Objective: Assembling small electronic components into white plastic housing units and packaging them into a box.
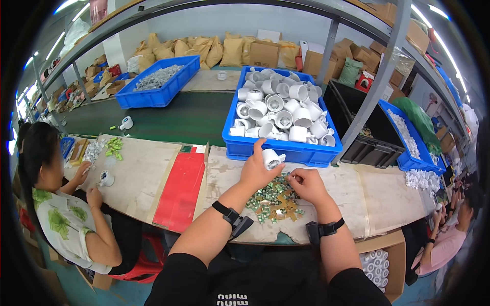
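Observation:
My left hand (255, 172) is closed around a white plastic fan housing (272, 159), its round slatted grille turned up toward me. My right hand (310, 186) is pinched just right of the housing; whatever sits between its fingertips is too small to make out. Beneath and between both hands lies a loose pile of small green and gold circuit boards (275, 203) on the cardboard-covered bench (337, 204). Directly beyond my hands stands a blue crate (283, 153) heaped with similar white housings (293, 107).
A dark green conveyor belt (173, 120) carries another blue crate (158, 99) at far left. A black crate (372, 148) and metal post (375, 84) stand to the right. Co-workers sit on both sides. An open carton (395, 275) of white parts is at lower right.

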`<act>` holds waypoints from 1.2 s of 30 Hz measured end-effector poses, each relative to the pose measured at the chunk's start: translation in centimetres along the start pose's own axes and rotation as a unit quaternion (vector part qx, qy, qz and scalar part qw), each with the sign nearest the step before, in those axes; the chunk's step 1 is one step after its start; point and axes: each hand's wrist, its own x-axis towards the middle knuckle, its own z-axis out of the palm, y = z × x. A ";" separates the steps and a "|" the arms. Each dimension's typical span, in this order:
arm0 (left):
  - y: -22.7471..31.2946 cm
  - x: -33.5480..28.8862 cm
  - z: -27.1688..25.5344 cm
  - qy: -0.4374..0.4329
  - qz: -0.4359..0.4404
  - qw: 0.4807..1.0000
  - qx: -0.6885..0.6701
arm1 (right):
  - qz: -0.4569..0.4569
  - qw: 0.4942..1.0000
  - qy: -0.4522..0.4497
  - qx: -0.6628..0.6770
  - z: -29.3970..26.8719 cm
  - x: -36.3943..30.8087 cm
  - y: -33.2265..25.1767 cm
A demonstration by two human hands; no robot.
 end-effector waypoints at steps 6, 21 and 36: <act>0.3 0.0 -0.3 -0.009 -0.017 1.000 -0.004 | 0.001 1.000 -0.004 0.003 0.0 0.0 0.1; -2.9 0.6 0.4 0.068 0.149 0.986 0.033 | -0.041 0.990 0.124 0.058 -0.5 -0.5 0.5; -0.7 1.4 1.0 0.034 0.265 0.958 -0.099 | 0.456 0.779 0.176 -0.392 -32.0 -19.4 26.4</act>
